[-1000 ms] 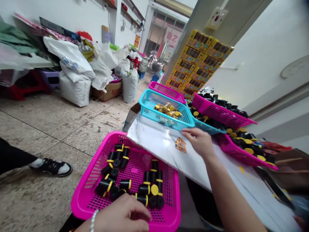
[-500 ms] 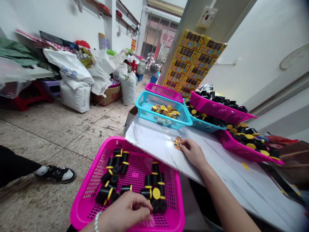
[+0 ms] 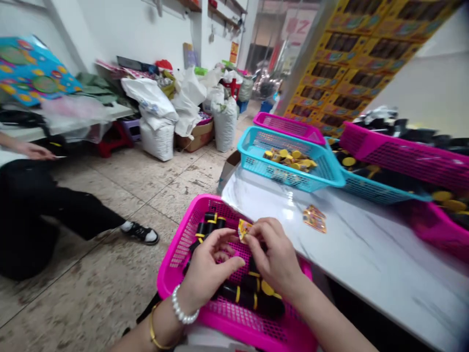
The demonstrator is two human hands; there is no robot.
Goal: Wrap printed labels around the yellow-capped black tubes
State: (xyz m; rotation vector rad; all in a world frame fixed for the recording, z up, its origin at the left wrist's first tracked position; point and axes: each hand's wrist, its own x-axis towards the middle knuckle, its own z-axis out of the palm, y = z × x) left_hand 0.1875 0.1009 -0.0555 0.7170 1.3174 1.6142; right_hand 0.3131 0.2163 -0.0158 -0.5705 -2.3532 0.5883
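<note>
Over the near pink basket [image 3: 172,259], my right hand [image 3: 276,259] pinches a small yellow printed sticker [image 3: 242,229] between thumb and fingertips. Close beside it is my left hand [image 3: 210,269], with a pearl bracelet at the wrist; its fingers are bent and its thumb stands apart. The left index fingertip comes near the sticker's edge, and I see nothing held in that hand. Beneath both hands lie several black cylinders [image 3: 230,292] with yellow rims, partly hidden by them. More printed stickers [image 3: 314,218] lie on the white marbled table [image 3: 351,244].
A blue basket [image 3: 293,181] with yellow-capped pieces stands at the table's far end. Stacked pink baskets [image 3: 403,154] of black parts line the right side. Yellow boxes [image 3: 340,68] are piled behind. A seated person's leg [image 3: 84,205] and white sacks [image 3: 157,132] are at left.
My right hand has moved left from the table to above the near basket, bringing a sticker. My left hand has risen towards it. The view has turned left, showing more of the seated person.
</note>
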